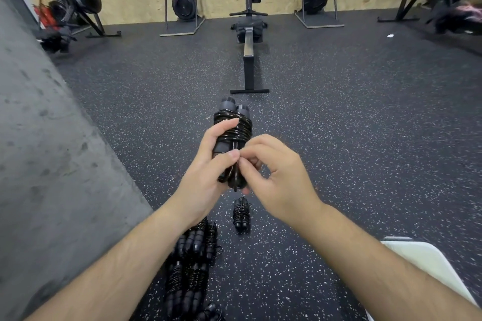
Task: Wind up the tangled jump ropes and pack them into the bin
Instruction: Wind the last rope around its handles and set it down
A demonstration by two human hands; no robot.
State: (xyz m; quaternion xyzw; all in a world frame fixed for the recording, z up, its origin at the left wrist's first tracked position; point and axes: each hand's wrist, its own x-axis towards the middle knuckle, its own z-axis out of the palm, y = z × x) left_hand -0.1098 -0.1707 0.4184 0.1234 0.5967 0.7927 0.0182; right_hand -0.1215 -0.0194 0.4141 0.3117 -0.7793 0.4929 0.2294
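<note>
**Desk:** Where is the rope right now?

**Me:** I see the jump rope (233, 129) mid-air at the centre of my view. Its cord is coiled round the two handles, which point toward 12 o'clock. The left hand (206, 172) is clamped round the bundle, thumb across the front. The right hand (277, 180) has its fingertips pinched together on the tail loop (235, 181) at the bundle's 6 o'clock end.

**Desk:** What worries you?

**Me:** That tail. The cord looks glossy and springy, so if the pinch slips before the loop is tucked, I expect the top coils to loosen and the winding to unravel. The left thumb also sits right where the tuck goes, so I could trap it or leave the loop slack.

**Desk:** Anything below?

**Me:** A single bundle (241, 214) lies on the floor (339, 138) at 6 o'clock, and a pile of wound ropes (193, 266) lies at 7 o'clock, partly under my left forearm. A dropped rope could land among them and snag.

**Desk:** And the bin?

**Me:** There is a white corner (427, 266) at 4 o'clock. I cannot tell whether it is the bin, so I judge packing is not yet started.
</note>
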